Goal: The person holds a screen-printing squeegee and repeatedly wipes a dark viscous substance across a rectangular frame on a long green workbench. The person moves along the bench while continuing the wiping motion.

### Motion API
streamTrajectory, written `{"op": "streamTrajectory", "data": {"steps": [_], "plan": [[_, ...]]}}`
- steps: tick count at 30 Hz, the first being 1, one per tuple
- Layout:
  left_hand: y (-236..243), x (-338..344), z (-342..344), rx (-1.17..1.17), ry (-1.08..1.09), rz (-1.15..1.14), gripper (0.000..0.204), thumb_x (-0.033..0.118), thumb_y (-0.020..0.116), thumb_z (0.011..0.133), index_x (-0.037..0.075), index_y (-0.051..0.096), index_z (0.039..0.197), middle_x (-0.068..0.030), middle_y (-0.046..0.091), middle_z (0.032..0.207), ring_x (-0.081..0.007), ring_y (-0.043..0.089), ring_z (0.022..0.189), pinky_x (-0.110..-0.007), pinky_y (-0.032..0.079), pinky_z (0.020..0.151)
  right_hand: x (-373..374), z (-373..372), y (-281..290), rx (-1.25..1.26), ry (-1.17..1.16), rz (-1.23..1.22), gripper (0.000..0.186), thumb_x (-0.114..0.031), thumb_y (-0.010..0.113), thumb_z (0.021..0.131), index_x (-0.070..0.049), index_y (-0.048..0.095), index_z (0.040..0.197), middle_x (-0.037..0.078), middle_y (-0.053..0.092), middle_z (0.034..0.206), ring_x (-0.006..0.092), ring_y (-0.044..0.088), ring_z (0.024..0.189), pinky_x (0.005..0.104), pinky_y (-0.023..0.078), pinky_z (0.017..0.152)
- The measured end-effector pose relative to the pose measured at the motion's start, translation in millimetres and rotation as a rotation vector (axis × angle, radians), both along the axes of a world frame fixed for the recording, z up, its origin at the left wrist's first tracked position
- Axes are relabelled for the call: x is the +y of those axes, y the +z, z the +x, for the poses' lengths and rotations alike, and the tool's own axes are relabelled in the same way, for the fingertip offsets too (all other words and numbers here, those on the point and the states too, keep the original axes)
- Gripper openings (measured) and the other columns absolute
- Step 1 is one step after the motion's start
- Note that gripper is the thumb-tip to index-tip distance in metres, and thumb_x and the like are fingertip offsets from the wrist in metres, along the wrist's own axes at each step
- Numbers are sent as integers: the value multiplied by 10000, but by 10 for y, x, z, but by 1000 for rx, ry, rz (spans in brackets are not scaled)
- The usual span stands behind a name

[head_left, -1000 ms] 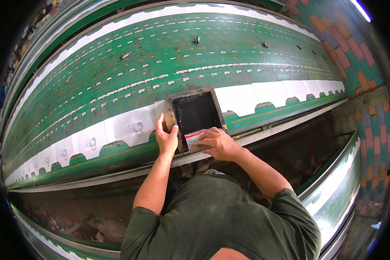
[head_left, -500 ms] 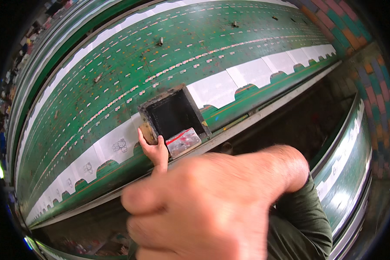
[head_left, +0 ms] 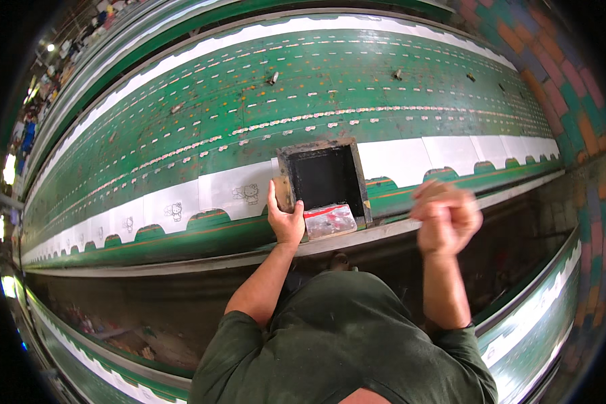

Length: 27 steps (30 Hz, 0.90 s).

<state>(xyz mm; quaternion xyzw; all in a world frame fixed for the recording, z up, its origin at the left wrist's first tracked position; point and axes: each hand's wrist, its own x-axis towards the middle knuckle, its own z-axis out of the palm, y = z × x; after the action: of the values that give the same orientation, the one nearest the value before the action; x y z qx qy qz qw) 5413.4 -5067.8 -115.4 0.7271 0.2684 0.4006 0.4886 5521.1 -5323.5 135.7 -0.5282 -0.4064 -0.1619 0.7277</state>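
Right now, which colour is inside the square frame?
Black inside the square frame, clearest in the head view.

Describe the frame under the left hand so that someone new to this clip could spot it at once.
Follow the white strip that runs along the long green table to its middle. There a square wooden frame with a black inside lies across the strip, the left hand gripping its near left corner. It is the only dark, boxed thing on the table.

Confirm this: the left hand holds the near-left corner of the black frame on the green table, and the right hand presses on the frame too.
Not quite. The head view shows the left hand on the black frame, but the right hand is lifted clear, off to the frame's right, blurred.
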Motion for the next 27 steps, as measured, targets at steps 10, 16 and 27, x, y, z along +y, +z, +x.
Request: {"op": "streamTrajectory", "data": {"steps": [10,16,27], "plan": [[-42,-146,177,15,-19,-143,1005,-51,844,840,61,433,1751,-220,574,1685,-339,571,1549,-448,441,1303,104,-121,-1620,-436,127,-1129,613,-157,921,855,-104,742,1439,117,708,1413,336,636,1378,502,516,1132],[-22,-183,245,44,-19,-139,1006,-40,848,844,86,439,1754,-224,603,1653,-344,604,1513,-451,465,1281,244,127,-1742,-591,90,-1264,434,-133,715,938,-96,731,1370,97,724,1280,305,680,1222,468,527,1051],[-31,-10,234,21,-105,-323,813,30,810,978,23,482,1722,-218,594,1671,-320,604,1511,-427,462,1274,969,1233,-1477,-293,271,-1276,322,14,712,866,-68,827,1156,196,770,1164,434,723,1202,538,587,1052]]}}
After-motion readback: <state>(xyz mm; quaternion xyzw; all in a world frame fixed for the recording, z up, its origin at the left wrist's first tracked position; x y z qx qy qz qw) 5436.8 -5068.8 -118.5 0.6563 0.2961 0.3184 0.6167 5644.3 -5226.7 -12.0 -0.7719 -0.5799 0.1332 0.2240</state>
